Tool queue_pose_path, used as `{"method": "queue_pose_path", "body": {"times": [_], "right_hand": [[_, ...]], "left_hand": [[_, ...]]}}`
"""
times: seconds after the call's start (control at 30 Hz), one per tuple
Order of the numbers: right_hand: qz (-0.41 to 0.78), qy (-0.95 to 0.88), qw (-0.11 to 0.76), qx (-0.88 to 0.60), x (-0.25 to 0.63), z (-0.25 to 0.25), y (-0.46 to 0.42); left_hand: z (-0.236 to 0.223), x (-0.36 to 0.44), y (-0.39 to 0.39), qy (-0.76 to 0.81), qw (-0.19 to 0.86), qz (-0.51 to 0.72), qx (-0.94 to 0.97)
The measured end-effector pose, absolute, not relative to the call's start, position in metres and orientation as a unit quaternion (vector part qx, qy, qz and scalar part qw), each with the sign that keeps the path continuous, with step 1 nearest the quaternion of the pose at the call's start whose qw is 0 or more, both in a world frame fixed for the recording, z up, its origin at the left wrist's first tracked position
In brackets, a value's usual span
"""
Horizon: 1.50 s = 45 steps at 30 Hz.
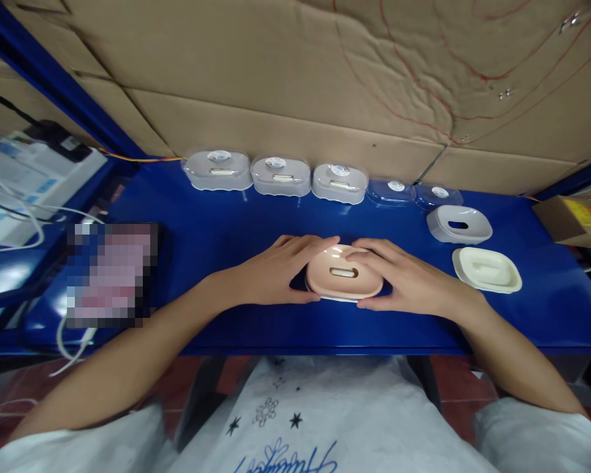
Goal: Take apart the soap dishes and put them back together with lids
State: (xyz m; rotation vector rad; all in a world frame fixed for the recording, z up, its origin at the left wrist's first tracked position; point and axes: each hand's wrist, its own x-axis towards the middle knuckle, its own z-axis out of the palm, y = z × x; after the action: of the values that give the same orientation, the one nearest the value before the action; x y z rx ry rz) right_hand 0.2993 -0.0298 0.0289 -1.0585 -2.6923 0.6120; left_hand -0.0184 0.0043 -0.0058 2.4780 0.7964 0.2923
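A pink oval soap-dish part (343, 277) with a slot in its top lies in the middle of the blue table (226, 230). My left hand (280, 270) cups its left side, fingers curled over the rim. My right hand (404, 279) cups its right side the same way, fingers laid over the top. Both hands press on the pink part together.
Three closed soap boxes (276, 175) with clear lids and two loose clear lids (391, 192) line the back edge. A grey slotted tray (459, 224) and a cream tray (486, 269) lie at the right. Cardboard (325, 79) walls the back. A blurred dark object (109, 274) lies left.
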Motion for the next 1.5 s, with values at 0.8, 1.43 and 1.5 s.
{"method": "queue_pose_path", "body": {"times": [0.8, 1.43, 1.5], "right_hand": [[0.197, -0.919, 0.056, -0.338, 0.302, 0.031, -0.034], [0.202, -0.919, 0.060, -0.332, 0.299, 0.019, -0.035], [0.212, -0.919, 0.058, -0.326, 0.301, 0.020, -0.031]], "left_hand": [[0.003, -0.016, 0.000, 0.283, 0.253, 0.103, 0.920], [-0.010, -0.016, 0.000, 0.285, 0.240, 0.083, 0.924], [-0.010, -0.015, 0.000, 0.287, 0.240, 0.084, 0.924]]}}
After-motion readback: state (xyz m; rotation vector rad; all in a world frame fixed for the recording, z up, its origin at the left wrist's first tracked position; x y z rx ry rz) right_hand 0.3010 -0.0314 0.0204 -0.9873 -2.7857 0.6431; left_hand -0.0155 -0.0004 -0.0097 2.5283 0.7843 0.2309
